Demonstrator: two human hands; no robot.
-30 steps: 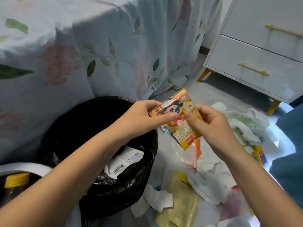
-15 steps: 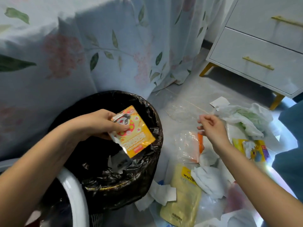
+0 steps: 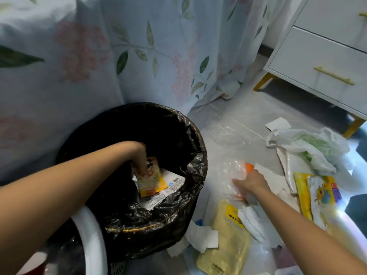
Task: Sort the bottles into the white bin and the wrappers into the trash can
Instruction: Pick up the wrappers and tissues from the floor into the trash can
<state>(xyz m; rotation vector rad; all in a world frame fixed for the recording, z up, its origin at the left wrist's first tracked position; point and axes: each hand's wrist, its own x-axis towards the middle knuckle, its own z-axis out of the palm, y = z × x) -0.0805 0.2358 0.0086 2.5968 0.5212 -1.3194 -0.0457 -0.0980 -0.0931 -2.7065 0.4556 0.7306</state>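
Left hand (image 3: 139,155) inside the trash can (image 3: 190,139), gripping a snack wrapper (image 3: 152,180); right hand (image 3: 251,182) on a clear bag (image 3: 234,171) on the floor (image 3: 248,114).

The left grip reaches down into the black-lined can, fingers curled on the wrapper's top edge; the orange-yellow wrapper hangs below the grip, long axis running down and slightly right, its lower end over white paper (image 3: 170,183) in the can. The right grip lies on the clear bag with the fingers pointing left; whether they pinch the plastic cannot be told. Just below the right grip lie a yellow pouch (image 3: 228,243) and white tissues (image 3: 252,221); right of it a yellow wrapper (image 3: 317,193) and a white plastic bag (image 3: 309,147). A white bin (image 3: 92,235) rim shows below the left forearm, beside the can.
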